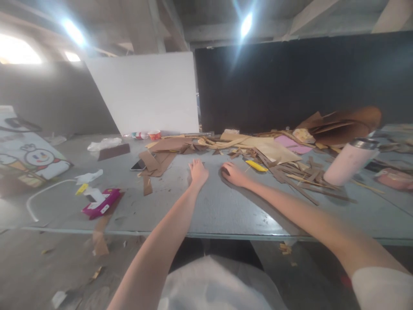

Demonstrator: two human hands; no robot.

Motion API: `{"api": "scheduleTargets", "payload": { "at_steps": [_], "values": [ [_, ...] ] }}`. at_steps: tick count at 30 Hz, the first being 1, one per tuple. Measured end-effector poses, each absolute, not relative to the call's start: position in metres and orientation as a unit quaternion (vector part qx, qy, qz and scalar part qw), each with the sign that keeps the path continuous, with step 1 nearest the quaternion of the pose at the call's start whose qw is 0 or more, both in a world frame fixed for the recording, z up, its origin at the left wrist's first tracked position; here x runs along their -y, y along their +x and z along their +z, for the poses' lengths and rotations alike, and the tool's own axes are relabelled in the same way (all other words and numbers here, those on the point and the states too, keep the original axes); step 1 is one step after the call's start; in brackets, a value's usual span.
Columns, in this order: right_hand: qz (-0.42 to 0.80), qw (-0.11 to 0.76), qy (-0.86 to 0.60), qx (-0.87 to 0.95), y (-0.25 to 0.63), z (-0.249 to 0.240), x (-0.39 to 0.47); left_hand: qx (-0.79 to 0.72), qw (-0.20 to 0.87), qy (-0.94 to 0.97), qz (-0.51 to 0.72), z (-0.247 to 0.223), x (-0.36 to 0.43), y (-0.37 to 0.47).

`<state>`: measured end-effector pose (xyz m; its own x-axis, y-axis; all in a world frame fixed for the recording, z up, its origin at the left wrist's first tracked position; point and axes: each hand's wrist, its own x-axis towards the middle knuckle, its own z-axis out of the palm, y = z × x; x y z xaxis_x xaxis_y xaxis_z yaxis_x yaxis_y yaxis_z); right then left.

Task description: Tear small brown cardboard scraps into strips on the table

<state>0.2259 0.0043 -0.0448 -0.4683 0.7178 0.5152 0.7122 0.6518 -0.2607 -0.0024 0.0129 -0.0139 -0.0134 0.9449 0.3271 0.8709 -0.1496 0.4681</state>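
Observation:
My left hand (198, 173) rests on the grey table (226, 215) near the middle, fingers pointing away; whether they are apart is too blurred to tell. To its right, my right hand (235, 175) lies on the table with its fingers curled in, and what they hold, if anything, is hidden. A yellow cutter-like tool (257, 166) lies just right of my right hand. Brown scraps (161, 160) and a dark phone (138, 165) partly under them are left of my left hand. Brown strips (285, 174) are heaped at the right.
A pink bottle (346, 165) stands at the right, before a large brown roll (358, 125). At the left are a magenta tissue pack (103, 204), a white cable (38, 193) and a printed bag (32, 157). A white panel (151, 94) stands behind the table.

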Motion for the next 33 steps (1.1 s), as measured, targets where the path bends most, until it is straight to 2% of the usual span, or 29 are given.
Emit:
{"api": "scheduleTargets", "payload": {
  "at_steps": [3,7,11,16,21,30,33],
  "values": [
    [0.003,0.283,-0.431,0.857,0.222,-0.041,-0.028,-0.645,0.042,0.709,0.283,-0.014,-0.013,-0.003],
    [-0.05,0.189,-0.503,0.842,0.215,-0.02,-0.077,-0.631,-0.002,0.735,0.248,-0.014,-0.015,0.003],
    [-0.08,0.181,-0.525,0.828,0.203,0.007,-0.128,-0.591,-0.037,0.78,0.205,-0.012,-0.029,0.007],
    [-0.078,0.168,-0.545,0.818,0.186,0.02,-0.163,-0.586,-0.028,0.784,0.204,-0.011,-0.049,-0.002],
    [-0.042,0.199,-0.545,0.813,0.184,0.013,-0.151,-0.581,-0.005,0.781,0.228,-0.013,-0.043,-0.007],
    [0.014,0.305,-0.506,0.806,0.207,-0.023,-0.073,-0.582,0.066,0.757,0.291,-0.008,-0.029,-0.011],
    [0.031,0.398,-0.495,0.772,0.209,-0.024,-0.064,-0.577,0.082,0.748,0.317,-0.006,-0.026,-0.011]
  ]
}}
